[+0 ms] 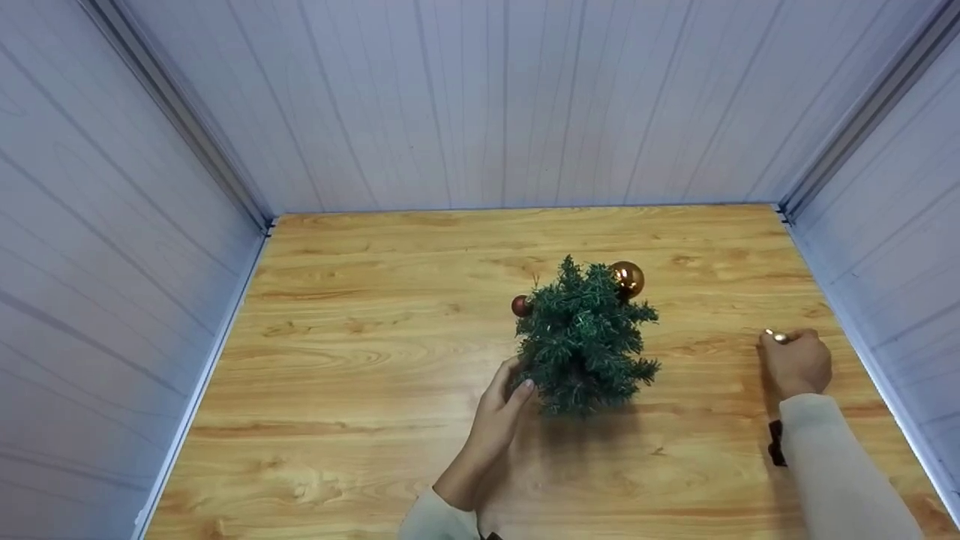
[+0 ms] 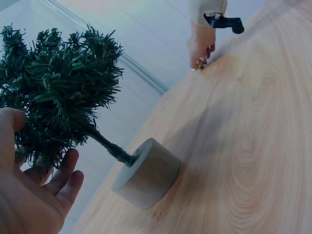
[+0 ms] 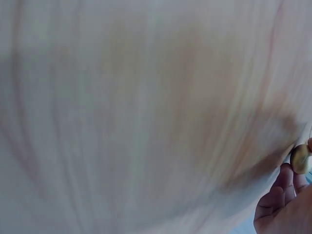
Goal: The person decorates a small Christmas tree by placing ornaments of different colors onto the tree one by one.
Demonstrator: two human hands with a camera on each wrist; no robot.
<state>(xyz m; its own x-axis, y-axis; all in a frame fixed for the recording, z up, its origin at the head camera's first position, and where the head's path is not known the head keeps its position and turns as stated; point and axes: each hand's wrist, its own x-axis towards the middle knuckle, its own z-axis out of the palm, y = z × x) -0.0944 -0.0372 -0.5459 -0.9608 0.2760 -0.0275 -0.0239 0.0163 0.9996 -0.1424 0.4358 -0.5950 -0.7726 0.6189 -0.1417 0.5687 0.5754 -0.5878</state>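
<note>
A small artificial Christmas tree [image 1: 585,337] stands near the middle of the wooden table, its round wooden base [image 2: 151,175] showing in the left wrist view. My left hand [image 1: 495,412] holds the tree's lower branches at its left side, thumb in front and fingers curled beneath the needles. Out to the right, close over the tabletop, my right hand [image 1: 799,364] pinches a small shiny gold bauble [image 3: 300,159] between thumb and fingers. A large gold bauble [image 1: 628,279] shows at the tree's far right, and a small red bauble [image 1: 520,305] at its far left.
The wooden table [image 1: 360,352] is enclosed by pale panels: a back wall [image 1: 480,105], a left wall [image 1: 97,285] and a right wall [image 1: 892,247]. My right hand is near the right wall. A dark wrist mount [image 1: 777,442] sits at the right sleeve.
</note>
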